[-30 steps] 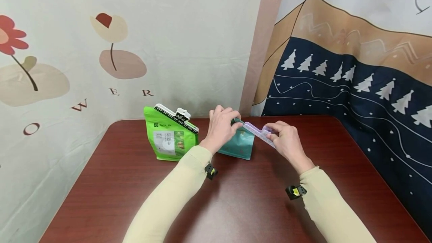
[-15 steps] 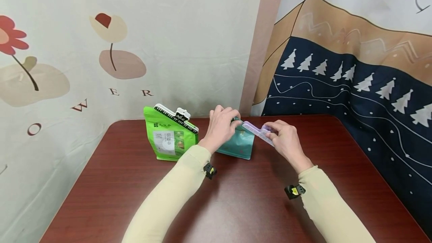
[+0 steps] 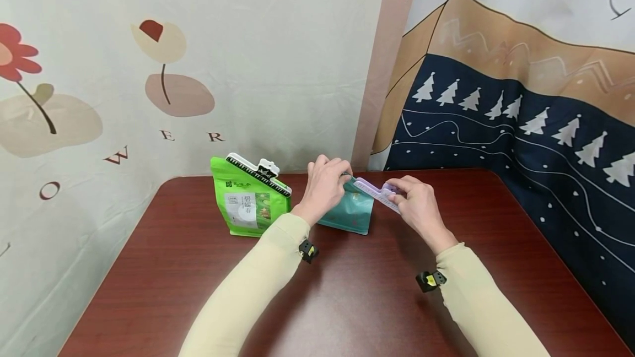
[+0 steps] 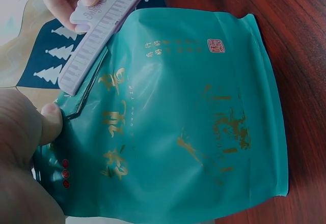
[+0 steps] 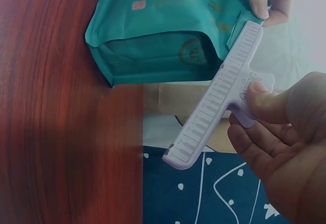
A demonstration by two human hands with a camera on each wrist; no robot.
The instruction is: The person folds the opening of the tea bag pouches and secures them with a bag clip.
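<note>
A teal tea bag [image 3: 353,211] with gold writing stands at the back of the table. My left hand [image 3: 324,189] pinches its folded top edge between thumb and fingers. In my right hand [image 3: 419,203] is a lilac sealing clip [image 3: 375,194] with piano-key markings, its handle squeezed between thumb and fingers. The left wrist view shows the tip of the clip [image 4: 97,46] over the folded top of the teal bag [image 4: 173,117], close to my left thumb. From the right wrist, most of the clip [image 5: 214,102] sticks out past the bag's side.
Left of the teal bag stands a green tea bag [image 3: 248,211] with a black-and-white clip [image 3: 260,172] across its slanted top. The dark red wooden table [image 3: 357,302] ends at a printed cloth [image 3: 278,70] behind.
My right hand has moved slightly left, bringing the lilac clip further along the top of the teal bag. My left hand has barely moved and keeps its pinch.
</note>
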